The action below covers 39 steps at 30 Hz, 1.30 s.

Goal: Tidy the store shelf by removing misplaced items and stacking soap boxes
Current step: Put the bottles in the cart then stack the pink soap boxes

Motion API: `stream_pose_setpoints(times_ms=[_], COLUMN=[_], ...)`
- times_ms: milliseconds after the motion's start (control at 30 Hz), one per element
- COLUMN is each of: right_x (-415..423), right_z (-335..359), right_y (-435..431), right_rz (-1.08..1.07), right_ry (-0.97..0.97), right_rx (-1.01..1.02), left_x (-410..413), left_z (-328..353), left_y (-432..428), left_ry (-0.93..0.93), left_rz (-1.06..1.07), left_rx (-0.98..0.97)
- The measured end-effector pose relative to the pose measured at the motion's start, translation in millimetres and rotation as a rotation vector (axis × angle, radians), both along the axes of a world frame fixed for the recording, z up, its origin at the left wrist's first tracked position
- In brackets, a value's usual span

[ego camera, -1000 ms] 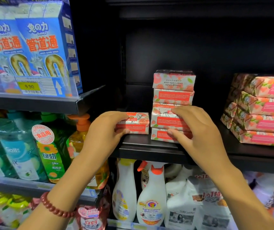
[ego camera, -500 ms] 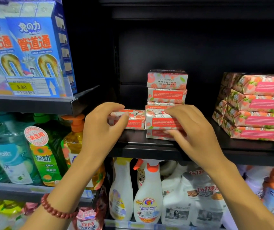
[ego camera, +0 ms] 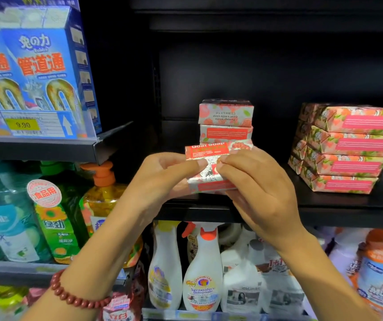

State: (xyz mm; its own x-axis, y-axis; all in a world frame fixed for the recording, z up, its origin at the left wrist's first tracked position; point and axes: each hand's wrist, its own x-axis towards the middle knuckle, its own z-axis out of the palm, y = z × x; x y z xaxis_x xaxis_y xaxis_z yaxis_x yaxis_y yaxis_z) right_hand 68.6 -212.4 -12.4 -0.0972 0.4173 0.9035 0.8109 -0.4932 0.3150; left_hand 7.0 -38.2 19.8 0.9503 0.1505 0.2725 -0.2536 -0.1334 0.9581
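Both hands, left hand (ego camera: pixel 162 174) and right hand (ego camera: pixel 255 186), pinch a goat soap box (ego camera: pixel 205 152) at the black shelf's (ego camera: pixel 348 202) front edge against the short soap stack (ego camera: pixel 226 122), with bare shelf between it and the taller stack (ego camera: pixel 345 147).

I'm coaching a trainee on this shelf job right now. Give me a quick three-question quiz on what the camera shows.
1. True or false: both hands grip the Goat Soap box.
2. Which wrist wears the red bead bracelet? A left, B right.
3. How many boxes show in the centre stack above the hands?

Key: 1 true, the left hand and right hand meet on it. 2 A. 3 two.
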Motion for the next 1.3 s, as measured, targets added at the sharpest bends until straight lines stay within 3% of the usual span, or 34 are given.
stream_pose_setpoints(times_ms=[167, 267, 333, 433, 567, 733, 900, 1000, 1100, 1200, 1300], right_x=[-5, -13, -14, -15, -18, -18, -16, -14, -18, -24, -27], right_z=[15, 27, 32, 36, 31, 21, 15, 16, 19, 24, 31], right_y=[-13, -18, -21, -25, -23, -18, -16, -17, -22, -25, -26], right_rz=[0.010, 0.128, 0.209, 0.276, 0.216, 0.142, 0.189, 0.167, 0.259, 0.458, 0.434], right_ry=[0.432, 0.818, 0.972, 0.999, 0.833, 0.442, 0.338, 0.448, 0.794, 1.122, 1.199], right_rx=[-0.040, 0.064, 0.089, 0.121, 0.106, 0.155, 0.114, 0.036, -0.022, 0.048, 0.141], left_x=[-7, -9, -7, -8, -6, -7, -8, -11, -12, -12, -14], left_z=[-4, -6, -9, -12, -14, -10, -9, -10, -12, -13, -17], left_y=[-2, -3, -2, -3, -3, -1, 0, 0, 0, 1, -4], left_ry=[-0.272, -0.337, -0.398, -0.482, -0.534, -0.356, -0.333, -0.415, -0.506, -0.575, -0.602], left_rz=[0.193, 0.141, 0.110, 0.015, -0.047, -0.058, -0.111, -0.078, -0.029, -0.003, -0.029], left_rx=[0.231, 0.214, 0.261, 0.317, 0.299, 0.218, 0.247, 0.274, 0.335, 0.403, 0.420])
